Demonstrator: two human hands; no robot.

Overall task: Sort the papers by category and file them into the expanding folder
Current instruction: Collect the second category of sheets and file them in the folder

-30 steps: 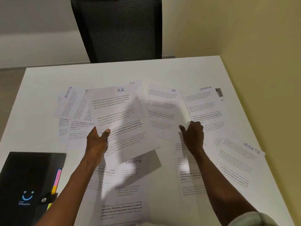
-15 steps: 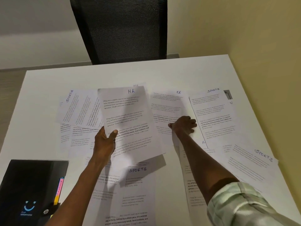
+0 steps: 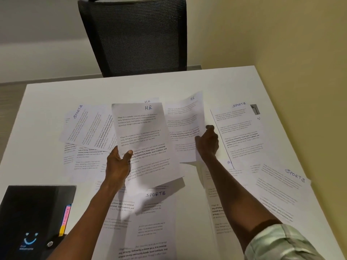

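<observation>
Now a second HR sheet [image 3: 185, 126] has been lifted, pinched by the right hand [image 3: 207, 142]; the first HR sheet [image 3: 144, 139] is gripped by the left hand [image 3: 118, 162], so HR grouping proceeds.

The papers [image 3: 144, 139] are looking thin and matt, white with printed words, and one sheet [image 3: 185, 126] is bending softly. The table [image 3: 56, 102] is looking smooth and white, a little shiny. At the near left corner, the folder [image 3: 28, 212] is looking like black, smooth plastic. Past the far edge, the chair [image 3: 135, 34] back is showing black, rough mesh cloth.
</observation>
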